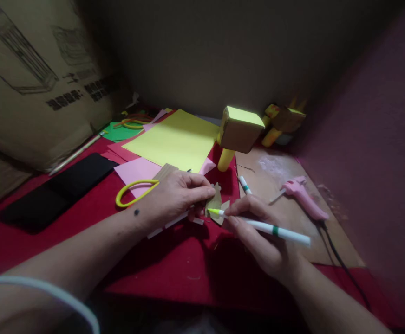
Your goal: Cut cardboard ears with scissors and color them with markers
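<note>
Marking the cutout, head view: we hold the yellow tip of a white felt-tip marker [265, 227] at the lower part of a small cardboard cutout [215, 197], in front of us over the red tabletop [174, 276].
Left grip: our left hand [185, 188] is closed, pinching the cutout's left edge between thumb and fingers.
Right grip: our right hand [261, 229] has its fingers closed around the marker's barrel near the tip.
Done, we judge: the cutout is shaped, and a cardboard block on a yellow stem [242, 134] looks assembled.
Yet to do, we judge: the marking seems unfinished; how much ink the cutout carries, we cannot tell.
Around us: a pink glue gun [305, 197] on a cardboard sheet [328, 253], yellow-handled scissors [118, 200] beside our left wrist, yellow paper [169, 139] farther back.
</note>
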`<state>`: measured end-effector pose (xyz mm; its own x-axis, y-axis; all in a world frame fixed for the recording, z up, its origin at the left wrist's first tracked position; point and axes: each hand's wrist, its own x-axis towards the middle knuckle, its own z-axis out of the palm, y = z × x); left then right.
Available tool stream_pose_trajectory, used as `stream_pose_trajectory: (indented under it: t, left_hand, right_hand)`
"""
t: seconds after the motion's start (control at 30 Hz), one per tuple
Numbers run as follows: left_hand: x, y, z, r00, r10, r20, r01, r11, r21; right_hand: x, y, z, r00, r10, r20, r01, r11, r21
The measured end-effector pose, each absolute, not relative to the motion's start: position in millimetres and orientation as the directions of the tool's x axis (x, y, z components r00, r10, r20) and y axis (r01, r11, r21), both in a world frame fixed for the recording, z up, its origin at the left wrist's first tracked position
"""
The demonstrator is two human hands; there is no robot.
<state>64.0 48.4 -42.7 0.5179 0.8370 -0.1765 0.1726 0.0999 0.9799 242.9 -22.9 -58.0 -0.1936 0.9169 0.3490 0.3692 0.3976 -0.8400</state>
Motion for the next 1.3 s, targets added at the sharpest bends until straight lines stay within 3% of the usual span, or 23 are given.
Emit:
stream_pose_trajectory:
  t: [0.87,1.07,1.3]
  left_hand:
    - [62.9,51.6,-45.0,0.530,0.826,-0.190,0.142,0.134,0.981]
    - [66.1,49.1,-42.3,0.519,0.826,-0.220,0.168,0.154,0.974]
    - [63.9,51.3,-44.9,0.529,0.825,-0.198,0.136,0.148,0.980]
  right_hand:
    - [242.2,-23.2,-57.7,-0.135,0.897,0.421,0.372,0.440,-0.817]
    - [242.4,-23.7,-52.8,-0.215,0.889,0.405,0.430,0.459,-0.778]
    - [242.1,-22.7,-57.1,-0.187,0.896,0.402,0.403,0.443,-0.801]
